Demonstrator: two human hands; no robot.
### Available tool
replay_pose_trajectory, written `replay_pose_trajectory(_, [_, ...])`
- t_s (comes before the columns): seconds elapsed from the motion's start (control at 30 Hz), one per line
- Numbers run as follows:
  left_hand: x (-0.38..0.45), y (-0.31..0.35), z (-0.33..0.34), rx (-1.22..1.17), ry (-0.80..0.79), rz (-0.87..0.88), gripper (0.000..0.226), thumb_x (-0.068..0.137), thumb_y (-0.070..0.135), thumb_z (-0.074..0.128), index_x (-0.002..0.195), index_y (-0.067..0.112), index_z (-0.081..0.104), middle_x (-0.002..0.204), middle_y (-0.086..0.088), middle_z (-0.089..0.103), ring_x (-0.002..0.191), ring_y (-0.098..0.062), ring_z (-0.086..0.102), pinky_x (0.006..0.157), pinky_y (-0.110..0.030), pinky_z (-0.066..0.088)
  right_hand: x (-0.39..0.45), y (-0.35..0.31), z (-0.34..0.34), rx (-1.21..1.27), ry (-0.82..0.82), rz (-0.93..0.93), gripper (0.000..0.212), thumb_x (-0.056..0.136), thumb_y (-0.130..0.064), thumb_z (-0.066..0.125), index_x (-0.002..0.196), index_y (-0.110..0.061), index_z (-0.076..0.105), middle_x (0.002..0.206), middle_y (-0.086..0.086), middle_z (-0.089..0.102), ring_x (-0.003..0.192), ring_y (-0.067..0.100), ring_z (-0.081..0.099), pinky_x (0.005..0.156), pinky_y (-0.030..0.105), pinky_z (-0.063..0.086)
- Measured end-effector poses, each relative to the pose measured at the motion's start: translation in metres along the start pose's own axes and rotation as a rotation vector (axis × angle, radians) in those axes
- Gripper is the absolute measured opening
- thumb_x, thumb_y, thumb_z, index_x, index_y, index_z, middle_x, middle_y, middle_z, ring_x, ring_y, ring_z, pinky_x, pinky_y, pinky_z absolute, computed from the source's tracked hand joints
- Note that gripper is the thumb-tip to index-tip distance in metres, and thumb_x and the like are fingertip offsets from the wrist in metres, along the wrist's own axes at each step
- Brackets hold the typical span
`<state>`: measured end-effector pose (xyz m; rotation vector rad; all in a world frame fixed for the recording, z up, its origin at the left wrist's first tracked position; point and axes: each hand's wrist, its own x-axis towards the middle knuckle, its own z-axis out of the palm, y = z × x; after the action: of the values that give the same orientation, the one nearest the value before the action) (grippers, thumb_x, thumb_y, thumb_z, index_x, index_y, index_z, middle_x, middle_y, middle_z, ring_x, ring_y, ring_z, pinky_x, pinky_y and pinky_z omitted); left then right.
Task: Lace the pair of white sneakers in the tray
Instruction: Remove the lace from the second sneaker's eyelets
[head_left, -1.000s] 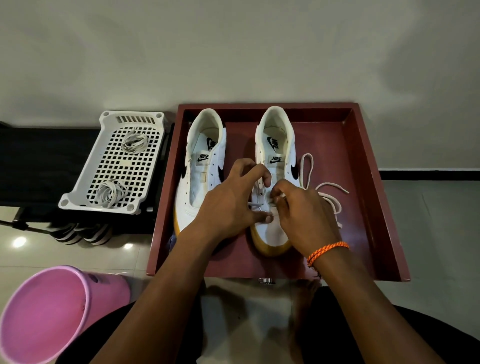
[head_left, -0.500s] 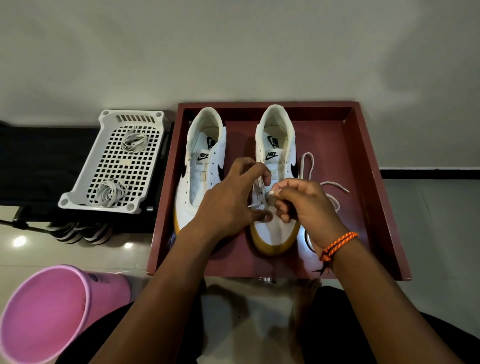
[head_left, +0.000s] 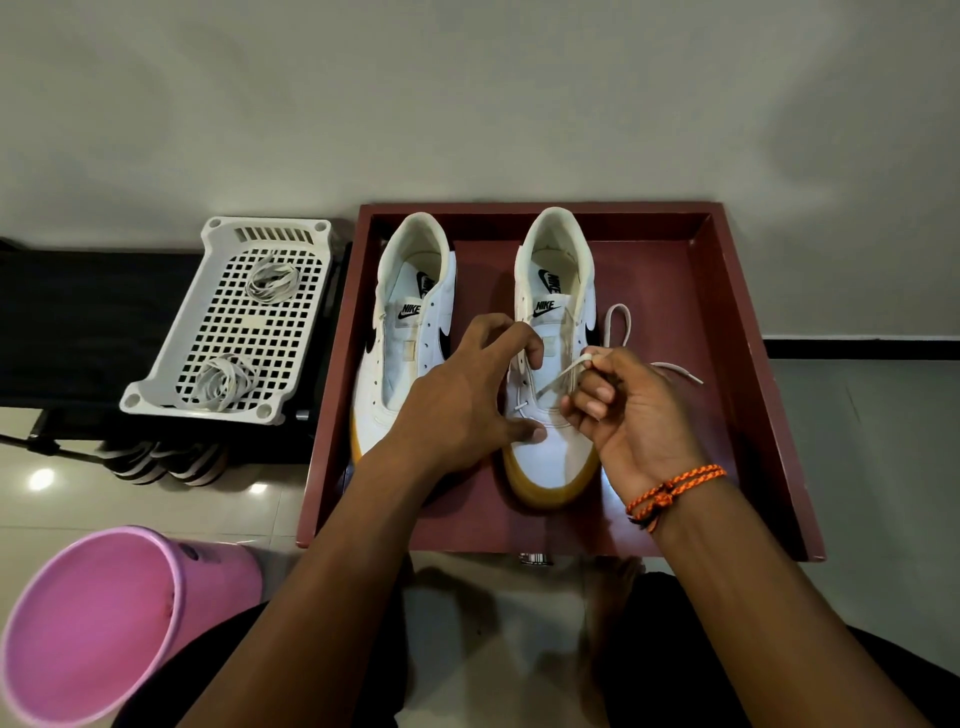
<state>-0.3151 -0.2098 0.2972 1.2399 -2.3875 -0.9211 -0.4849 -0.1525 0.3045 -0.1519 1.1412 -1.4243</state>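
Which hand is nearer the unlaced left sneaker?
Left. The left hand lies between the two sneakers, its back over the unlaced sneaker's toe side. The right hand is across the other sneaker, pinching the lace.

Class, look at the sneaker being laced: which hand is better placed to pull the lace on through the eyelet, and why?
The right hand: it already pinches the lace rising taut from a lower eyelet of the right sneaker. The left hand rests on that sneaker, steadying it, and holds no lace.
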Motion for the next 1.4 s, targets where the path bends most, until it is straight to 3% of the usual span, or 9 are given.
replay_pose_trajectory(0.27, [-0.001,0.0,0.0,0.001,-0.002,0.004,0.068,0.067,0.041,0.097,0.114,0.038,0.049,0.14,0.023,0.038,0.084,-0.01,0.061,0.067,-0.04,0.059,0.002,0.002,-0.003,0.22,0.106,0.075,0.03,0.1,-0.007,0.045,0.071,-0.014,0.048,0.052,-0.005,0.03,0.043,0.009,0.026,0.065,0.026,0.044])
replay_pose_trajectory(0.73, [0.0,-0.001,0.001,0.011,0.011,0.012,0.067,0.066,0.042,0.098,0.111,0.038,0.048,0.139,0.024,0.038,0.088,-0.014,0.062,0.067,-0.042,0.06,0.002,-0.014,-0.007,0.327,0.19,0.054,0.031,0.1,-0.011,0.045,0.07,-0.019,0.044,0.054,-0.007,0.029,0.044,0.009,0.027,0.073,0.033,0.053])
replay_pose_trajectory(0.8, [-0.001,-0.001,0.001,0.015,0.013,0.008,0.067,0.066,0.043,0.097,0.112,0.038,0.048,0.139,0.025,0.038,0.091,-0.014,0.062,0.068,-0.043,0.06,0.007,-0.028,-0.014,0.075,0.287,-0.07,0.029,0.099,-0.012,0.049,0.071,-0.02,0.049,0.057,-0.006,0.035,0.045,0.009,0.031,0.067,0.031,0.052])
replay_pose_trajectory(0.9, [0.0,-0.002,0.001,0.009,0.014,0.002,0.068,0.066,0.043,0.097,0.113,0.038,0.049,0.139,0.026,0.038,0.094,-0.013,0.061,0.071,-0.044,0.061,0.006,-0.045,-0.028,-0.736,0.499,-0.419,0.019,0.092,-0.018,0.063,0.075,-0.024,0.066,0.069,-0.003,0.059,0.061,0.013,0.056,0.065,0.029,0.044])
replay_pose_trajectory(0.97, [-0.001,-0.002,0.001,0.008,0.013,0.0,0.068,0.066,0.043,0.097,0.114,0.039,0.049,0.14,0.025,0.037,0.098,-0.013,0.061,0.073,-0.044,0.061,0.001,-0.052,-0.034,-1.06,0.571,-0.504,0.014,0.093,-0.018,0.066,0.08,-0.021,0.071,0.075,0.002,0.065,0.075,0.02,0.06,0.068,0.026,0.039])
replay_pose_trajectory(1.07, [-0.001,-0.002,0.002,0.005,0.011,0.0,0.068,0.067,0.043,0.097,0.117,0.04,0.05,0.142,0.024,0.037,0.102,-0.013,0.061,0.074,-0.044,0.061,0.003,-0.051,-0.044,-1.409,0.573,-0.382,0.018,0.093,-0.022,0.065,0.082,-0.013,0.075,0.078,0.012,0.066,0.076,0.034,0.06,0.069,0.032,0.046])
replay_pose_trajectory(1.17, [-0.001,-0.002,0.002,-0.006,0.005,-0.002,0.069,0.067,0.041,0.097,0.119,0.041,0.051,0.143,0.022,0.036,0.102,-0.015,0.062,0.075,-0.044,0.061,0.006,-0.043,-0.05,-1.742,0.461,-0.301,0.019,0.089,-0.026,0.066,0.095,-0.013,0.079,0.103,0.02,0.069,0.096,0.043,0.064,0.078,0.041,0.057])
replay_pose_trajectory(1.27, [-0.001,-0.001,0.002,-0.017,0.001,-0.007,0.069,0.068,0.041,0.097,0.12,0.042,0.051,0.143,0.022,0.036,0.103,-0.014,0.061,0.075,-0.043,0.061,0.004,-0.04,-0.051,-1.954,0.363,-0.269,0.036,0.089,-0.038,0.072,0.121,-0.021,0.071,0.129,0.018,0.053,0.123,0.042,0.049,0.098,0.048,0.05])
replay_pose_trajectory(1.4, [-0.001,0.0,0.003,-0.02,0.004,-0.012,0.07,0.068,0.04,0.098,0.12,0.041,0.052,0.143,0.022,0.035,0.103,-0.014,0.061,0.075,-0.041,0.061,0.001,-0.024,-0.05,-2.029,0.283,-0.102,0.056,0.093,-0.048,0.067,0.139,-0.019,0.055,0.146,0.017,0.044,0.137,0.04,0.04,0.104,0.05,0.045])
